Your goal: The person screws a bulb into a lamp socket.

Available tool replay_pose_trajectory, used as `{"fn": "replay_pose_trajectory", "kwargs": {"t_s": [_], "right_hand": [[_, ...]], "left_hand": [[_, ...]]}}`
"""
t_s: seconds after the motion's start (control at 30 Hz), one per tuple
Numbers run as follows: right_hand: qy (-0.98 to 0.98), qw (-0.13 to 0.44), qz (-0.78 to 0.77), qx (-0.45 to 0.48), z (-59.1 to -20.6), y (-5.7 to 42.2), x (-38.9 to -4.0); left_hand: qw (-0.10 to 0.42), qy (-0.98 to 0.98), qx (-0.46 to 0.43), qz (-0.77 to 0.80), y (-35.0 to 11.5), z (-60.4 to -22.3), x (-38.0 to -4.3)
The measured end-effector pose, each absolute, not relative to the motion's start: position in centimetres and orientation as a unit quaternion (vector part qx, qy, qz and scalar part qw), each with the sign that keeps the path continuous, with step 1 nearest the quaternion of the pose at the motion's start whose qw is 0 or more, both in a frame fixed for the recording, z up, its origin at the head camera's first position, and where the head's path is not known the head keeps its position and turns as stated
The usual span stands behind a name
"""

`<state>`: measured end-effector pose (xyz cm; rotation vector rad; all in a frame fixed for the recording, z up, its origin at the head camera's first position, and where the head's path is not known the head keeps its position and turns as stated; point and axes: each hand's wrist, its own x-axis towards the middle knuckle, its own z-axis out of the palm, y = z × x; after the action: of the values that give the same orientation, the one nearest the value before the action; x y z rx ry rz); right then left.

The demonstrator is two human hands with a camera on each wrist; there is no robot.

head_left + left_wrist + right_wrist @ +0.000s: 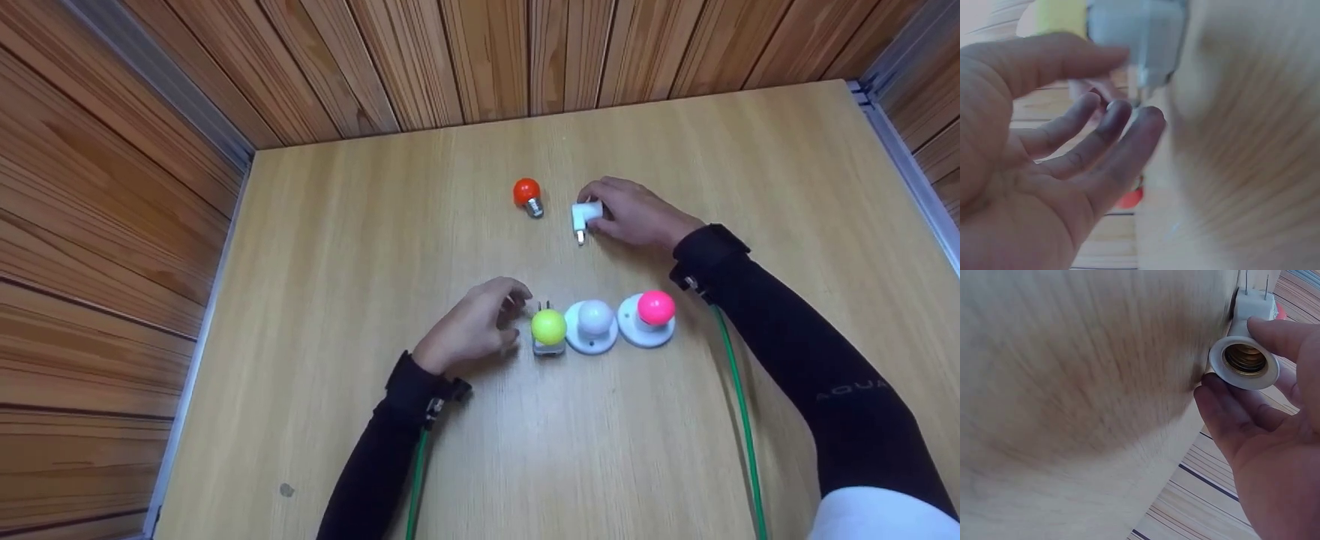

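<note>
My right hand (634, 211) holds a white L-shaped plug-in bulb socket (586, 214) between thumb and fingers at the table surface. In the right wrist view the threaded mouth of the socket (1244, 363) faces the camera, and two metal prongs stick out of its far end. My left hand (471, 324) is just left of a yellow-green bulb (548, 327), fingers loosely curved with nothing between them. That bulb sits in a plug adapter (1140, 34) with prongs. A red bulb (526, 192) lies on its side left of my right hand.
Right of the yellow-green bulb, a white bulb (595, 318) and a pink bulb (656, 307) stand in round white bases in a row. Green cables (742, 405) run from both wrists over the wooden table (315, 300). Wood-panelled walls (420, 60) border it.
</note>
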<state>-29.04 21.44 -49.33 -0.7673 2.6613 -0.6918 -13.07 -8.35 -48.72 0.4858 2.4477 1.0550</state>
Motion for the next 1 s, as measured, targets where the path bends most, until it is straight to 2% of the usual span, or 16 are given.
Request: {"fn": "replay_pose_trajectory", "kwargs": {"t_s": [0.13, 0.33, 0.5, 0.7, 1.0], "right_hand": [[0.922, 0.132, -0.239, -0.275, -49.2, 21.6, -29.1], [0.922, 0.149, -0.254, -0.252, -49.1, 21.6, -29.1], [0.920, 0.153, -0.262, -0.247, -49.2, 21.4, -29.0], [0.918, 0.146, -0.261, -0.262, -49.8, 21.4, -28.7], [0.916, 0.133, -0.246, -0.288, -49.4, 21.7, -28.9]], "left_hand": [[0.181, 0.891, 0.158, 0.386, -8.9, -47.5, -14.5], [0.152, 0.897, 0.141, 0.390, -9.0, -46.9, -18.0], [0.146, 0.896, 0.123, 0.401, -8.7, -47.7, -21.6], [0.108, 0.914, 0.116, 0.373, -7.6, -49.5, -25.5], [0.109, 0.932, 0.132, 0.318, -6.0, -50.0, -29.1]]}}
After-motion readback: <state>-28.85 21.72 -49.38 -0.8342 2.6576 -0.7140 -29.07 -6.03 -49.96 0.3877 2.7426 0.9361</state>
